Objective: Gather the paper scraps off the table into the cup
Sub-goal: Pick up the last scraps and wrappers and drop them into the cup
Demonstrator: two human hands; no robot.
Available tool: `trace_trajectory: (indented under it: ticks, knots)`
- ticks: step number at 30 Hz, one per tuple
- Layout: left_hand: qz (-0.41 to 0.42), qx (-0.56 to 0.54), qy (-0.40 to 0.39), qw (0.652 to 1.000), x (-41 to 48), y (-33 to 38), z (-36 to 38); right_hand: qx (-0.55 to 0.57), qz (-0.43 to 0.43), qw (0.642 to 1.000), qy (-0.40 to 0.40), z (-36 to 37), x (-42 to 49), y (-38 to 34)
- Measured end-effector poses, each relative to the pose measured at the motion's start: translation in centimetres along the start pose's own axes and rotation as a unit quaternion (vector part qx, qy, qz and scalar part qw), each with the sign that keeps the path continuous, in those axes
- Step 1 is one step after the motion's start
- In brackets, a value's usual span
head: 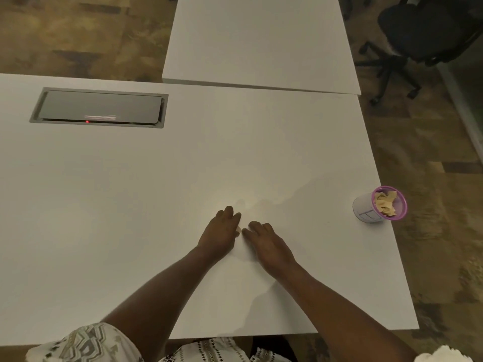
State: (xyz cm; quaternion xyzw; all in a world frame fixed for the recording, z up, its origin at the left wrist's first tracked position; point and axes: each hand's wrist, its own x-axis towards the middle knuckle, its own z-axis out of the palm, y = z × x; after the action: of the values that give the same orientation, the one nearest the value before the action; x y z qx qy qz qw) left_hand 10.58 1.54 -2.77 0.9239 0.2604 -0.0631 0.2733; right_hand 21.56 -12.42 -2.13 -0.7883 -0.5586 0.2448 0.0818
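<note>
Both hands rest palm-down in the middle of the white table (130, 205), fingertips almost meeting. My left hand (220, 232) has its fingers together, and a small pale paper scrap (238, 229) peeks out between its thumb side and the fingertips of my right hand (264, 242). Whether either hand grips the scrap is not visible. The cup (366, 209), white with a purple rim, stands far to the right by the table's right edge. Several tan paper scraps (386, 203) fill it.
A grey cable hatch (99, 107) with a small red light is set into the table at the back left. A second white table (261, 40) abuts the far edge. A black office chair (423, 30) stands at the back right on patterned carpet.
</note>
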Motion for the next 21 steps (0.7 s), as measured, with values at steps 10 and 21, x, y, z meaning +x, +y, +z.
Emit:
trace_trajectory:
  ticks: [10, 21]
  knots:
    - [0.019, 0.033, 0.037, 0.999, 0.0, 0.2, 0.6, -0.075, -0.006, 0.997, -0.014, -1.0, 0.7, -0.5]
    - [-0.174, -0.179, 0.057, 0.967, 0.3, 0.4, 0.6, 0.26, 0.249, 0.925, 0.12, -2.7, 1.2, 1.0]
